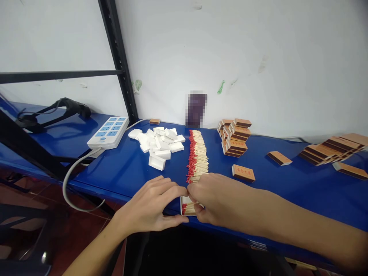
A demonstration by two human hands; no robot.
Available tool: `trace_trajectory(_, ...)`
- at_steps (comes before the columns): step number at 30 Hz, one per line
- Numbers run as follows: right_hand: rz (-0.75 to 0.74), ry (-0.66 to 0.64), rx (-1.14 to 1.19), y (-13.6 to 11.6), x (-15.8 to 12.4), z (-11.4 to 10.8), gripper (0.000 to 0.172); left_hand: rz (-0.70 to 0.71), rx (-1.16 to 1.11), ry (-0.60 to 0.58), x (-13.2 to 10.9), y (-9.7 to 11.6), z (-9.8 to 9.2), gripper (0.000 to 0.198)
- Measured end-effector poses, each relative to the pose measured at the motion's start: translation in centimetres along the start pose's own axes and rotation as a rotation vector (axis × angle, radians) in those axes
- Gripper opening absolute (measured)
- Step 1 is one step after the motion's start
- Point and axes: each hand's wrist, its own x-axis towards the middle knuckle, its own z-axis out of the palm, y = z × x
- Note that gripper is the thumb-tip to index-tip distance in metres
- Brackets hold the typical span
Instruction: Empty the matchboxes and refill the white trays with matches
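**Both hands close on a tray of matches at the table's edge**

The left hand (153,205) and right hand (214,199) meet around a small white tray (184,209) of red-tipped matches – fingers curled, pinching its sides at the near edge of the blue table (287,180). Just behind lies a long row of loose matches (197,155), with empty white trays (161,143) to its left and stacked brown sleeves (234,137) to its right.

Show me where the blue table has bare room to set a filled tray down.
Bare blue lies between the power strip and the white trays, and right of the single matchbox, below the matchbox row. Crowded: around the match row, where both hands work.
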Motion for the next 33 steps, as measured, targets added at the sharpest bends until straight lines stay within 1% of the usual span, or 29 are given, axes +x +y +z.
trace_trajectory(3,0.024,-0.013,-0.019,-0.2,0.0,0.3,0.013,0.012,-0.003,0.014,0.1,0.0,0.0,0.034)
trace_trajectory(7,0.036,0.006,-0.042,-0.3,0.0,0.3,0.013,0.026,0.002,0.017,0.1,0.0,0.0,0.03)
trace_trajectory(12,0.055,-0.003,-0.023,-0.5,0.2,0.2,0.013,0.045,0.017,0.022,0.1,0.0,-0.1,0.028)
trace_trajectory(16,0.066,0.001,0.034,-0.4,0.3,0.4,0.016,0.048,0.01,0.022,0.1,-0.1,0.0,0.028)
trace_trajectory(19,0.058,0.01,0.094,-0.1,-0.1,0.6,0.019,0.047,0.009,0.013,0.1,-0.1,0.0,0.027)
trace_trajectory(22,0.069,0.027,0.142,0.1,-0.6,0.6,0.018,0.053,0.005,0.012,0.0,-0.1,0.0,0.025)
trace_trajectory(24,0.089,0.031,0.138,0.1,-0.9,0.7,0.017,0.06,0.006,0.018,0.0,-0.1,0.1,0.025)
trace_trajectory(28,0.072,0.032,0.13,0.2,-1.3,1.0,0.021,0.066,0.017,0.032,-0.1,-0.2,0.2,0.024)
trace_trajectory(33,0.043,0.05,0.178,0.5,-1.8,1.4,0.016,0.053,0.021,0.024,-0.1,-0.1,0.1,0.024)
